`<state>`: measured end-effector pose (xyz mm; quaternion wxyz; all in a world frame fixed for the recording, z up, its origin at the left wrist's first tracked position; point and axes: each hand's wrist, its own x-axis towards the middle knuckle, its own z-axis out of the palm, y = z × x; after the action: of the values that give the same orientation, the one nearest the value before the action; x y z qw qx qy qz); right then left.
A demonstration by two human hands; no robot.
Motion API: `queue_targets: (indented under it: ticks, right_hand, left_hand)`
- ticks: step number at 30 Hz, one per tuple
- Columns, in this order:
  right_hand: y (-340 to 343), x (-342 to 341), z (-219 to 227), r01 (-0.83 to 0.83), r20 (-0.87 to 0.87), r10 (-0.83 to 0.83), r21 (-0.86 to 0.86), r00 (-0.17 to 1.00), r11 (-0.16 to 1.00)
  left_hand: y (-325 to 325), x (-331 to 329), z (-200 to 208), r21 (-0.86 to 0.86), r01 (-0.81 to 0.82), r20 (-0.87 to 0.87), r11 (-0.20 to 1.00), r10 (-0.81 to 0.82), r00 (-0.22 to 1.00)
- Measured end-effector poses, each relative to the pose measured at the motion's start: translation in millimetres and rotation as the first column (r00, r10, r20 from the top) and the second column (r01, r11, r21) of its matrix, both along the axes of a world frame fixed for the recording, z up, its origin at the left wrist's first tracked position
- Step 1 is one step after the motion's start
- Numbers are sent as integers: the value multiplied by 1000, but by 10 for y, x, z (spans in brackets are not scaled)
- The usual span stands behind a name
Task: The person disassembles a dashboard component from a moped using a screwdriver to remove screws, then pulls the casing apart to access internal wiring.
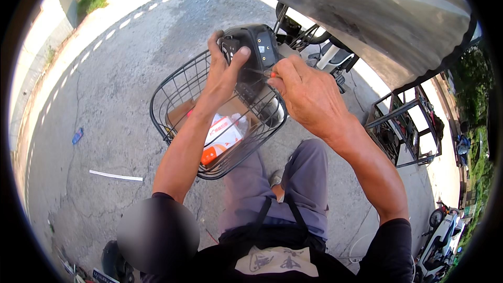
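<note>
My left hand is closed around the side of a black plastic housing with small brass-coloured spots and a white label. Its thumb lies on the housing's near edge. In my right hand is a screwdriver, pinched between the fingers; a reddish-orange bit of its handle shows. The thin shaft points left toward the housing, and whether its tip touches cannot be made out. Below both hands is a black wire basket, holding an open cardboard box and a white-and-orange package.
Black cables and vehicle parts sit behind the housing. A grey cover hangs at the upper right. A metal rack stands at right, with a parked scooter below it. A white strip and a blue object lie on the concrete.
</note>
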<state>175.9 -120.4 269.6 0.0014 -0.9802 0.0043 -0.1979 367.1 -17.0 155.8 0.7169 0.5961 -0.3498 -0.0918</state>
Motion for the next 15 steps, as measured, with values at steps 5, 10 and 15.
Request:
queue_targets:
  ticks: [5, 10, 15]
  right_hand:
    - [-179, 42, -51, -355, 188, 364, -82, 912, 931]
    - [47, -18, 31, 40, -19, -39, 43, 999, 998]
    - [-117, 75, -21, -342, 146, 372, -194, 917, 919]
  left_hand:
    - [-15, -5, 22, 1, 1, 10, 1000, -1, 1000]
    - [-15, 36, -27, 36, -16, 14, 999, 16, 1000]
    - [-7, 22, 1, 7, 6, -8, 1000, -6, 1000]
